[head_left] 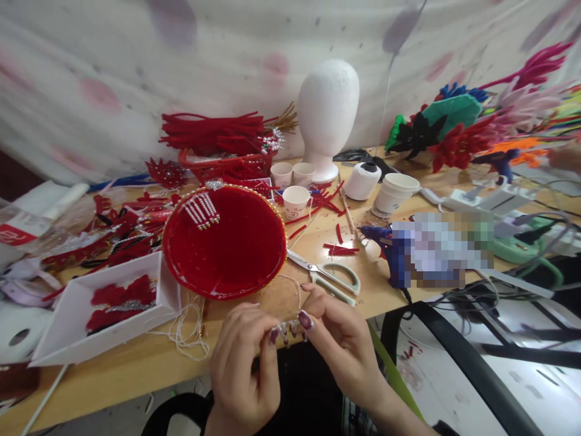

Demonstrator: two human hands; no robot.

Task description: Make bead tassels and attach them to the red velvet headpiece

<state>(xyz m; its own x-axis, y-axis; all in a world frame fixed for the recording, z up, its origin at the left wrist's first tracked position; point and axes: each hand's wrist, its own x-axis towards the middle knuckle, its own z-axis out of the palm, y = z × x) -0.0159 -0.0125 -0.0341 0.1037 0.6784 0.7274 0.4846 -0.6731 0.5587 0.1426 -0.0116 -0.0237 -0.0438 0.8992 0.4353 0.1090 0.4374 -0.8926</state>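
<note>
Between my two hands, just off the table's front edge, is a short string of small shiny beads (290,329). My left hand (245,357) pinches its left end between thumb and forefinger. The right end is pinched by my right hand (338,339), and a thin white cord (293,284) rises from near those fingers. Beyond my hands sits a red velvet piece, round and hollow like a hat (227,242), with a gold beaded rim. Short rows of white beads (202,212) hang at its upper left. Scissors (327,275) with pale green handles lie beside it.
A white box (109,309) holds red pieces at left. Behind stand a white foam head (329,115), paper cups (296,201) and a thread cone (363,180). A blue glue gun (385,248) and cables are at right. Loose white cord (188,327) lies near the front edge.
</note>
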